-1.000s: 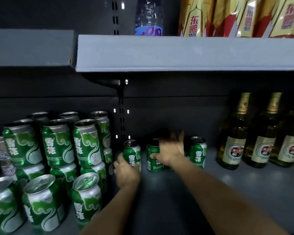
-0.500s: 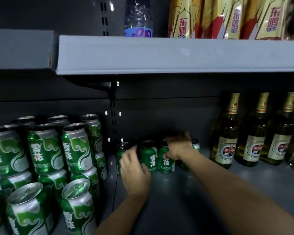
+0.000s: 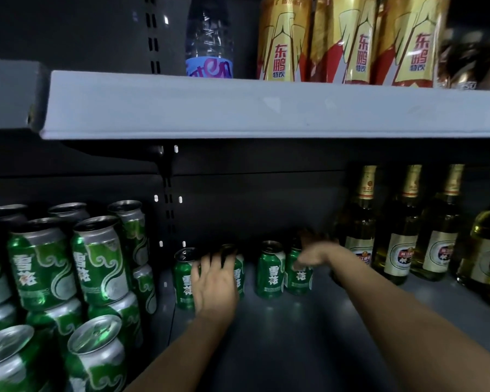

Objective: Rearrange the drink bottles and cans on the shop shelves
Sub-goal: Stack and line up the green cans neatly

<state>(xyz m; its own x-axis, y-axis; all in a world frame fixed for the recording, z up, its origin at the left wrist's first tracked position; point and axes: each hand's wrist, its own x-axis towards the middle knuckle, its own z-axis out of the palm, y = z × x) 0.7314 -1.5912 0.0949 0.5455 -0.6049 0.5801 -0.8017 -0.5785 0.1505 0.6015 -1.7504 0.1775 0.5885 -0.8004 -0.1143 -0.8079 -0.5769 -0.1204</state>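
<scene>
Hands (image 3: 214,281) on small green upright cans (image 3: 270,271)

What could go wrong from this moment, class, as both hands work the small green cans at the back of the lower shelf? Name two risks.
1. The right hand reaches right beside the glass beer bottles; its forearm might knock one over.
2. The left hand spreads over two small cans at once, so its grip may be loose. The stacked cans close by, left of it, could topple if bumped.
</scene>
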